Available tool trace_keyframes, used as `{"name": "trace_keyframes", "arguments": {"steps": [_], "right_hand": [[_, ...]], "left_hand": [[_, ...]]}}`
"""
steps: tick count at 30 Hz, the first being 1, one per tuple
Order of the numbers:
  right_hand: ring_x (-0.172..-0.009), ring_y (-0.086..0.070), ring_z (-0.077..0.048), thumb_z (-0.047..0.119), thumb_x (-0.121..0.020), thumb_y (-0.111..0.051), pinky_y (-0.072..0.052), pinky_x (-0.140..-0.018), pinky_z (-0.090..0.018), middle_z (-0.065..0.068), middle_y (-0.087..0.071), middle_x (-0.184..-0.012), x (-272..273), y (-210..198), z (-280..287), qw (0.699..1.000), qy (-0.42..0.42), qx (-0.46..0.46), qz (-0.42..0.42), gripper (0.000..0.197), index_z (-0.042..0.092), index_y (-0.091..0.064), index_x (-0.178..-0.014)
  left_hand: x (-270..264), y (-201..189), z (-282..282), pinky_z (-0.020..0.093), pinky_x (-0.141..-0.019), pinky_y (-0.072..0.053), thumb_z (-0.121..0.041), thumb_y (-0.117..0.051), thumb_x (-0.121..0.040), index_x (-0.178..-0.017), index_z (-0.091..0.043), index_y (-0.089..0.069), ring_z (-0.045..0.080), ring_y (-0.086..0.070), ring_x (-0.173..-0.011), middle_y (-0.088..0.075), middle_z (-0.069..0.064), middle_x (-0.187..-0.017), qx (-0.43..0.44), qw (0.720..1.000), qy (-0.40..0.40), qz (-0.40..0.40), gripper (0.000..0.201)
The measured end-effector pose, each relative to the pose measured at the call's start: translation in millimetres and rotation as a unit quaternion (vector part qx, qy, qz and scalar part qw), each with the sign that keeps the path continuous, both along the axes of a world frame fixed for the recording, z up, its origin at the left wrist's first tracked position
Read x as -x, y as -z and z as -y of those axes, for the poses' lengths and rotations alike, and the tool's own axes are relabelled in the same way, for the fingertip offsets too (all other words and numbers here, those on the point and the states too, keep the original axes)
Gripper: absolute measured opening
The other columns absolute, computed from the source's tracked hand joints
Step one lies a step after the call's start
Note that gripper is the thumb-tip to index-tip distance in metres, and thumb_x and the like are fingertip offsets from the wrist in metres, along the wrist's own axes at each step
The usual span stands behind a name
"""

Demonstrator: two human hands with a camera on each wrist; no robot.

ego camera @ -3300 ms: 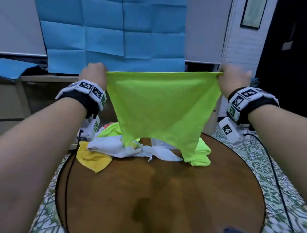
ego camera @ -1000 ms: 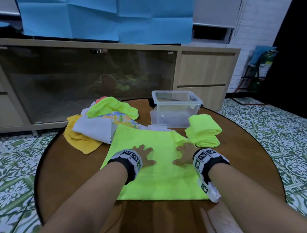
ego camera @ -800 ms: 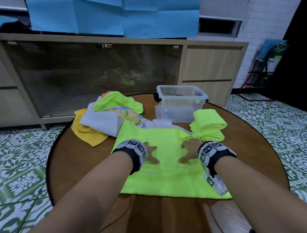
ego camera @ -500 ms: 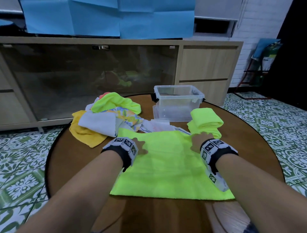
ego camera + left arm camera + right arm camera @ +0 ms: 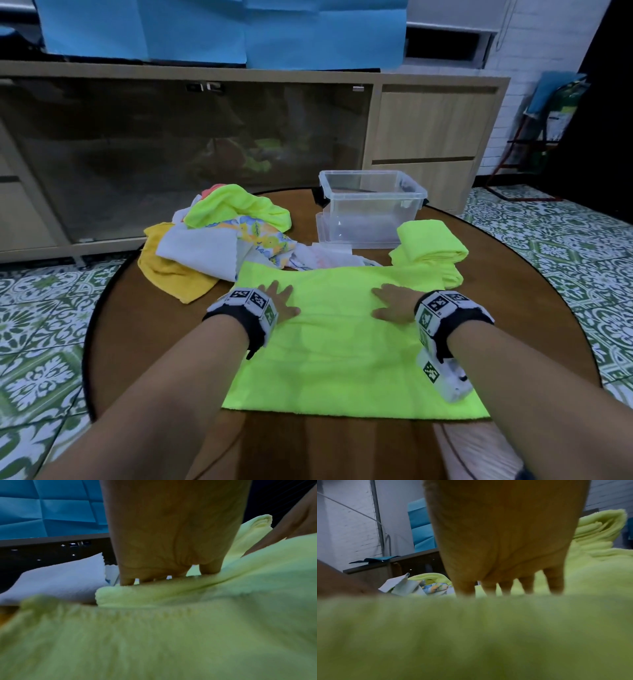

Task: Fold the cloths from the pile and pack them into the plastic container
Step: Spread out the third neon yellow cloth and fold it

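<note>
A neon green cloth (image 5: 346,342) lies spread flat on the round wooden counter (image 5: 144,342), in front of the clear plastic container (image 5: 371,209). Both hands rest palm-down on the cloth's far half: the left hand (image 5: 279,301) near its left edge, the right hand (image 5: 394,303) toward its right side, each with straight, spread fingers (image 5: 126,580) pressing the fabric, pinching nothing. In the left wrist view the far edge of the cloth bunches into a small ridge under the fingertips. A folded neon green cloth (image 5: 430,248) sits just right of the container's front, touching the spread cloth's far right corner. The pile of cloths (image 5: 219,240), yellow, white, floral and green, lies left of the container.
</note>
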State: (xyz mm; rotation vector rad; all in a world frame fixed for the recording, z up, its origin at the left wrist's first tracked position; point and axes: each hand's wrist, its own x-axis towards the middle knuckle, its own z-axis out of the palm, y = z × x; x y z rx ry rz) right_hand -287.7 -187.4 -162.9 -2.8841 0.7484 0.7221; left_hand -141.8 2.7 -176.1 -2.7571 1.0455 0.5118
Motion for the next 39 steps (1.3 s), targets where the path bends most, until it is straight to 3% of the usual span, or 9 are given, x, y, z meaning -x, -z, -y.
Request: {"name": "trace_keyframes", "arguments": {"steps": [4,9,13,17,19,23,27,31,39], "right_hand": [[-0.145,-0.009,-0.028,0.044,-0.101,-0.027,-0.017,-0.114,-0.034,-0.007,0.004,-0.159,7.4,2.6,7.3,0.996,0.089,0.017,0.005,0.067,0.007,-0.002,-0.150],[-0.125,-0.044,-0.027,0.038,-0.100,-0.032,-0.040,-0.096,-0.037,-0.009,-0.042,-0.140,9.5,-9.4,9.3,0.990,0.048,0.115,0.065,0.046,0.011,-0.041,-0.137],[-0.120,-0.048,-0.023,0.029,-0.098,-0.044,-0.043,-0.095,-0.034,-0.003,-0.045,-0.137,1.6,-20.2,-0.5,0.988,-0.027,0.073,0.132,0.035,0.016,-0.051,-0.129],[-0.122,-0.047,-0.023,0.027,-0.098,-0.044,-0.041,-0.095,-0.033,-0.006,-0.045,-0.135,-8.0,-15.8,-18.0,0.988,-0.065,0.033,0.134,0.035,0.019,-0.048,-0.132],[-0.122,-0.045,-0.024,0.026,-0.098,-0.043,-0.041,-0.093,-0.034,-0.007,-0.045,-0.134,-16.0,-13.3,-27.5,0.985,-0.079,0.039,0.146,0.035,0.020,-0.047,-0.132],[-0.129,-0.038,-0.026,0.033,-0.097,-0.043,-0.038,-0.100,-0.038,-0.006,-0.041,-0.139,-32.5,-6.7,-47.3,0.990,-0.090,0.008,0.110,0.043,0.024,-0.041,-0.139],[-0.134,-0.031,-0.030,0.033,-0.099,-0.039,-0.035,-0.106,-0.042,-0.007,-0.031,-0.149,-40.9,2.2,-46.4,0.995,-0.091,0.027,0.042,0.050,0.018,-0.028,-0.145],[-0.143,-0.020,-0.027,0.039,-0.100,-0.035,-0.022,-0.115,-0.038,-0.006,-0.007,-0.158,-43.4,5.8,-32.3,0.997,-0.073,-0.003,0.023,0.059,0.019,-0.011,-0.151],[-0.141,-0.024,-0.025,0.037,-0.099,-0.042,-0.026,-0.111,-0.035,-0.008,-0.014,-0.157,-27.7,-8.7,-32.3,0.996,-0.091,0.004,0.015,0.061,0.017,-0.015,-0.151]], "left_hand": [[-4.3,-5.5,-2.6,0.033,-0.113,-0.016,-0.048,-0.022,-0.100,-0.151,-0.017,-0.004,0.027,-0.016,-0.144,-0.008,0.010,-0.157,-0.017,0.999,0.017,0.036,0.062],[-11.4,-15.3,-5.5,0.040,-0.103,-0.038,-0.050,-0.032,-0.098,-0.146,-0.018,-0.026,0.027,-0.037,-0.131,-0.032,0.008,-0.146,0.005,0.997,0.052,0.057,0.058],[-5.5,-23.8,-1.9,0.039,-0.100,-0.042,-0.041,-0.046,-0.096,-0.137,-0.020,-0.039,0.025,-0.041,-0.126,-0.037,0.007,-0.139,0.027,0.994,0.098,0.050,0.047],[2.6,-28.4,2.1,0.034,-0.083,-0.046,-0.035,-0.049,-0.095,-0.117,-0.018,-0.051,0.023,-0.052,-0.107,-0.048,0.006,-0.119,0.063,0.989,0.115,0.074,0.028],[8.9,-35.2,4.7,0.028,-0.068,-0.041,-0.038,-0.048,-0.094,-0.096,-0.018,-0.052,0.019,-0.053,-0.082,-0.053,0.001,-0.090,0.079,0.988,0.115,0.066,0.021],[24.3,-37.7,17.4,0.021,-0.053,-0.038,-0.041,-0.053,-0.092,-0.060,-0.015,-0.054,0.009,-0.047,-0.050,-0.052,-0.005,-0.056,0.102,0.983,0.138,-0.066,0.041],[51.2,-29.2,31.5,0.016,-0.052,-0.042,-0.031,-0.061,-0.088,-0.058,-0.016,-0.060,0.004,-0.054,-0.047,-0.059,-0.008,-0.049,0.087,0.965,0.163,-0.186,0.033],[63.8,-34.4,39.5,0.018,-0.056,-0.043,-0.031,-0.059,-0.090,-0.064,-0.014,-0.059,0.011,-0.050,-0.054,-0.056,-0.002,-0.059,-0.011,0.960,0.195,-0.201,0.031],[87.7,-35.2,32.9,0.015,-0.043,-0.037,-0.022,-0.053,-0.094,-0.067,-0.007,-0.052,0.009,-0.041,-0.043,-0.048,-0.008,-0.043,-0.108,0.939,0.264,-0.191,0.031]]}}
